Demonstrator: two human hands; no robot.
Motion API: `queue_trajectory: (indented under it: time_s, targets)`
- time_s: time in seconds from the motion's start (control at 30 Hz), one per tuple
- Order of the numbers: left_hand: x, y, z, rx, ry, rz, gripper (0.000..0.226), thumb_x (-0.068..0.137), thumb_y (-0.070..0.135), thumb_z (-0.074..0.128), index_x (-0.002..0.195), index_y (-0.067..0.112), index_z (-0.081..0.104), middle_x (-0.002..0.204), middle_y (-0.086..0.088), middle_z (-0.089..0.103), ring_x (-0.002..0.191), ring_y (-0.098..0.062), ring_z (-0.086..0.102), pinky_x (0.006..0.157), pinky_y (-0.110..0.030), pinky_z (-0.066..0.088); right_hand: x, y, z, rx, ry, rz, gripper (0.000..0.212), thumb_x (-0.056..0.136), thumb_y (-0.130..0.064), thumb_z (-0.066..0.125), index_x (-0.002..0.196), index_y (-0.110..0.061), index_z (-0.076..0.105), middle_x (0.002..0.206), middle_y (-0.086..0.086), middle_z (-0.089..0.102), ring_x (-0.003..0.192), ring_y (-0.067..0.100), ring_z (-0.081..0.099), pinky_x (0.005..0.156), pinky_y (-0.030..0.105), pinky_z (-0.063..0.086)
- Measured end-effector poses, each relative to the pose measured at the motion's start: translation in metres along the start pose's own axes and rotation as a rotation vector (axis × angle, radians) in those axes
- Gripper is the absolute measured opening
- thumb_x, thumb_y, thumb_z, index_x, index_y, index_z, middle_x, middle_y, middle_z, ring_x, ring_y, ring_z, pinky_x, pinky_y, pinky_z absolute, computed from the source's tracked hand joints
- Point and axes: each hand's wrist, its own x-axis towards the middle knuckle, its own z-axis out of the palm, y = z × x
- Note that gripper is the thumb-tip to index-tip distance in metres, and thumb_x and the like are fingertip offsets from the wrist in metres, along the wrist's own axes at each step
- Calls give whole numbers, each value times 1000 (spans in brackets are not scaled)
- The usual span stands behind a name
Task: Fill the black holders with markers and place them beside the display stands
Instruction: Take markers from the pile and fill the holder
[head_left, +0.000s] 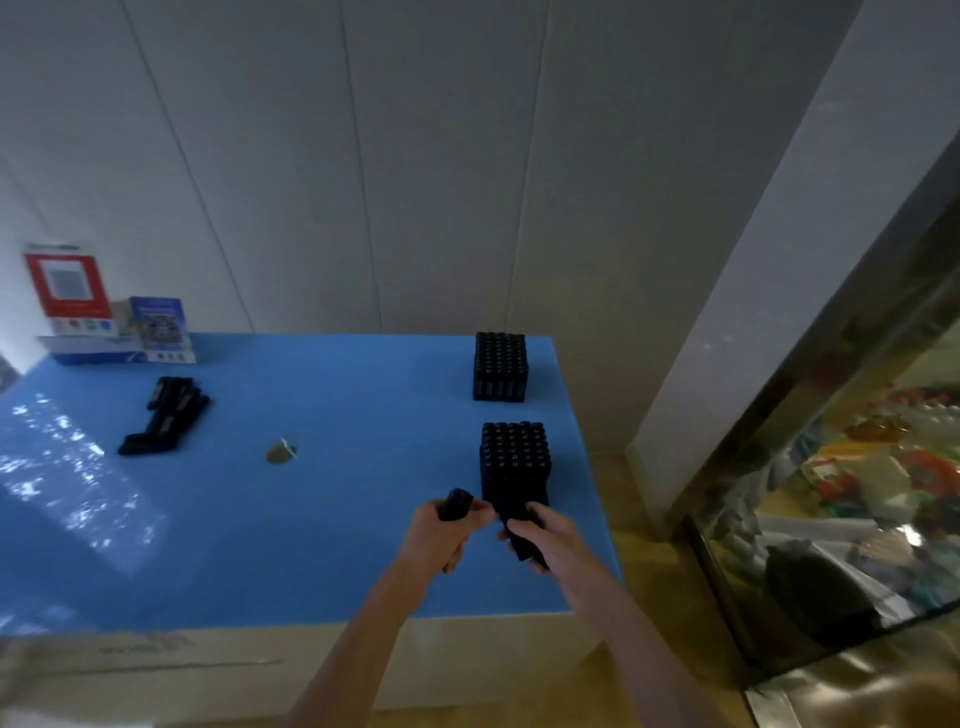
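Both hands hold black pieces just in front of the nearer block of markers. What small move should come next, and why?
Probably bring the hands together: the left hand grips a short black piece and the right hand grips a longer black bundle, close but apart, in front of the nearer marker block. What the pieces are is too blurred to tell.

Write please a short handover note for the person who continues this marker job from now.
Left hand: grips a few black markers.
Right hand: grips a black bundle, details blurred.
Near black square holder, right side of the blue table: looks full. Far black holder: looks full too.
Loose black markers lie at left, near the card display stands.
Left: use up the markers, move both holders beside the stands.
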Motion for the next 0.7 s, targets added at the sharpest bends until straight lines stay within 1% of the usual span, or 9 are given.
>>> queue_trajectory:
  time_s: [0.1, 0.2, 0.33, 0.37, 0.43, 0.5, 0.57, 0.63, 0.7]
  targets:
    - [0, 6, 8, -10, 40, 22, 18, 87, 26, 77, 101, 15, 75, 46, -1, 43, 39, -15, 34, 41, -26, 29, 9, -9, -4, -42, -60, -33, 15, 98, -20, 58, 108, -21, 69, 89, 0, 74, 74, 11, 59, 55, 24, 35]
    - [7, 10, 12, -15, 74, 12, 19, 86, 24, 78, 102, 16, 74, 44, -1, 46, 37, -14, 34, 40, -26, 29, 18, -14, -8, -69, -125, -54, 16, 98, -21, 57, 108, -17, 69, 88, -1, 73, 71, 8, 57, 56, 22, 35]
    - [17, 12, 8, -38, 130, 11, 22, 84, 25, 79, 102, 13, 75, 44, -2, 42, 39, -15, 33, 42, -26, 29, 33, -20, -10, -104, -103, -33, 21, 102, -19, 48, 98, -10, 67, 78, -4, 63, 52, -6, 51, 50, 9, 34]
    - [19, 12, 4, -51, 148, 16, 22, 84, 25, 79, 102, 13, 74, 45, -3, 40, 39, -15, 32, 43, -27, 28, 38, -23, -11, -114, -86, -23, 25, 104, -20, 43, 96, -12, 66, 79, -5, 61, 55, -7, 52, 51, 9, 34]
    - [22, 12, -7, -56, 180, 23, 21, 86, 25, 78, 100, 11, 73, 45, -3, 39, 39, -15, 31, 45, -28, 28, 46, -26, -15, -128, -66, -17, 30, 105, -20, 38, 98, -14, 66, 89, -3, 63, 71, -3, 54, 55, 11, 36]
    - [26, 11, -20, -42, 211, 20, 21, 85, 26, 78, 92, 7, 70, 45, -4, 40, 39, -16, 31, 47, -29, 29, 52, -27, -20, -138, -45, -43, 25, 104, -22, 44, 103, -13, 67, 98, 0, 65, 83, 3, 56, 61, 12, 39]
    - [30, 10, -35, -27, 247, 16, 23, 84, 27, 79, 84, 6, 67, 46, -7, 40, 39, -18, 32, 49, -30, 29, 58, -24, -26, -178, -26, -99, 17, 100, -27, 53, 104, -18, 67, 101, -1, 65, 91, 8, 59, 71, 17, 43]
    - [35, 9, -49, -29, 281, 22, 22, 84, 27, 79, 88, 6, 70, 46, -10, 39, 39, -19, 32, 49, -30, 29, 66, -21, -30, -261, -5, -181, 10, 96, -28, 61, 103, -24, 68, 103, -2, 63, 94, 10, 61, 79, 20, 47]
    - [38, 7, -60, -39, 315, 29, 19, 85, 25, 78, 95, 10, 72, 46, -10, 38, 40, -19, 32, 50, -31, 29, 75, -18, -32, -380, 44, -271, 7, 92, -25, 67, 99, -27, 69, 103, -3, 61, 93, 6, 61, 83, 19, 48]
